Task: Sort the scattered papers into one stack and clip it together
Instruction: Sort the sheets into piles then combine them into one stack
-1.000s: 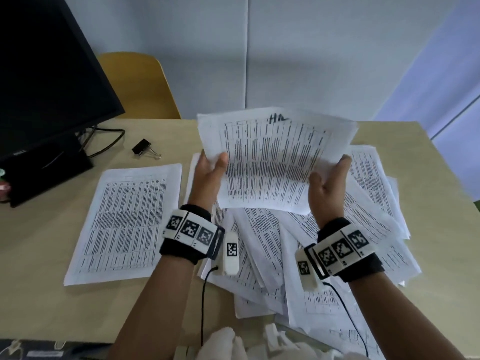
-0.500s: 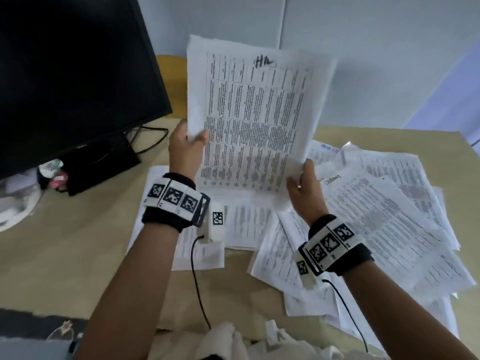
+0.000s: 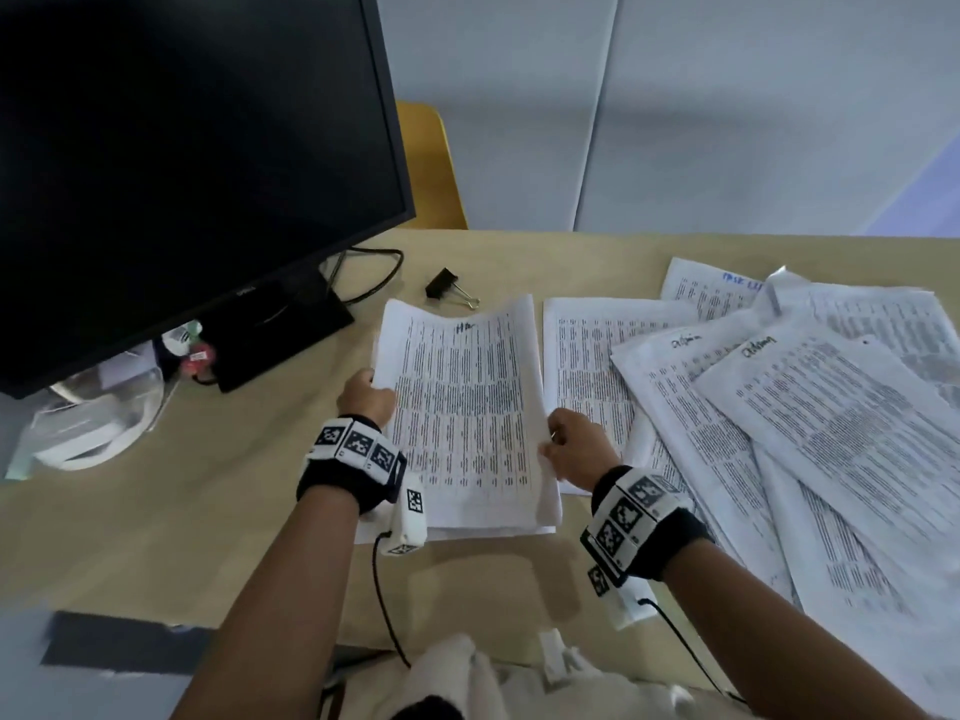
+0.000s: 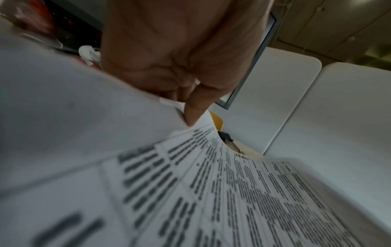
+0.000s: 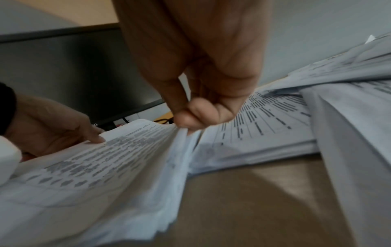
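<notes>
A stack of printed papers (image 3: 462, 407) lies low over the desk's left-centre, its sides bowed upward. My left hand (image 3: 366, 400) pinches its left edge, thumb on top (image 4: 196, 107). My right hand (image 3: 576, 449) pinches the stack's right edge (image 5: 186, 123) between thumb and curled fingers. More printed sheets (image 3: 779, 407) lie scattered and overlapping to the right. A black binder clip (image 3: 449, 288) rests on the desk just beyond the stack's top edge.
A black monitor (image 3: 182, 163) on its stand fills the left rear, with cables beside it. A yellow chair back (image 3: 431, 168) shows behind the desk (image 3: 182, 511). Plastic-wrapped clutter (image 3: 93, 428) sits under the monitor. Grey partition panels stand behind.
The stack, held upright in the air before, has come down flat to the desk left of the scattered sheets. Both hands kept their hold on its edges.
</notes>
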Tool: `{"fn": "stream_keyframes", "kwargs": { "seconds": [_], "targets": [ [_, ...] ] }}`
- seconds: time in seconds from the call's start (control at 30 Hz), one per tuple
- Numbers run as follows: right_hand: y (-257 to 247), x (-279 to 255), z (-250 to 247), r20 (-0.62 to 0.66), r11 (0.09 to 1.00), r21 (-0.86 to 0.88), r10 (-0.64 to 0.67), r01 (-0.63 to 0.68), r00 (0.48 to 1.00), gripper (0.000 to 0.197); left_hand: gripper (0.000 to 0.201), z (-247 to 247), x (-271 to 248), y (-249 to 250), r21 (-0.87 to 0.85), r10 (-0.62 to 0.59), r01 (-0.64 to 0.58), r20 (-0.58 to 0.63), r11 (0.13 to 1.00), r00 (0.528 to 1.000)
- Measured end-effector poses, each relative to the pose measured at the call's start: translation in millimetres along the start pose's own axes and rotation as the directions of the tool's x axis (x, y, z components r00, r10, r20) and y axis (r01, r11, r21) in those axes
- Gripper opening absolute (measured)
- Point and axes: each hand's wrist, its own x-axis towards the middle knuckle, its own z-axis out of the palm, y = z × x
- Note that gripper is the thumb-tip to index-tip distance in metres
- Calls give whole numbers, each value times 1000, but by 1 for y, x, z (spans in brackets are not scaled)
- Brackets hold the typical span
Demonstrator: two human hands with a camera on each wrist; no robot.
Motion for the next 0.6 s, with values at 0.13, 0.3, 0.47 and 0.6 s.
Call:
{"fn": "stream_keyframes", "kwargs": {
  "seconds": [0.13,0.3,0.47,0.6],
  "targets": [
    [6,-2,9,4,990,-121,73,-72,997,23,48,12,-3,-8,142,-114,111,9,984,993],
    [0,-8,25,95,978,-208,52,-31,994,54,52,26,-14,-7,285,-230,217,11,934,973],
    [0,-7,16,143,981,-192,47,-19,989,47,54,33,-18,-7,248,-245,242,-21,938,969],
    [14,-4,-23,20,993,-119,5,-2,1000,51,69,43,-30,13,135,-145,153,-70,979,987]
  ]
}}
